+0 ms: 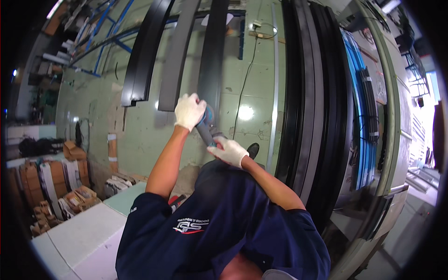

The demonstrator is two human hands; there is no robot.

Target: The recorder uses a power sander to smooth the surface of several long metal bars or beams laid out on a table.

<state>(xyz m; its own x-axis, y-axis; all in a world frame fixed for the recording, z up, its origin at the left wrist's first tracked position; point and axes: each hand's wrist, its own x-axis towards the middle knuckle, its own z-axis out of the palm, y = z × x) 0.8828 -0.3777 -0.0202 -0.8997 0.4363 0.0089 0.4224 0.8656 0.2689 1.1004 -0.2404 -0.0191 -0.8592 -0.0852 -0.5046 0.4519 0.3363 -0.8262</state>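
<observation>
A grey-and-teal angle grinder point(207, 127) sits tilted against the near end of a long black metal profile point(212, 56).

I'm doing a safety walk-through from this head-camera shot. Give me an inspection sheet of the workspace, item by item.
Surface: pale green floor, scuffed, with a bright light reflection.
Job's things: handheld power tool, grey body with a blue head, its head at the near end of a long black metal profile.
Clutter: two more black profiles lying alongside; a stack of black profiles to the right; cardboard boxes of small parts at lower left.
Hands: both in white gloves; left hand over the tool's head, right hand on its rear grip.
Cables: a thin dark cable runs across the floor towards a socket block.
Surroundings: blue metal racks at upper left; white table at lower left.
</observation>
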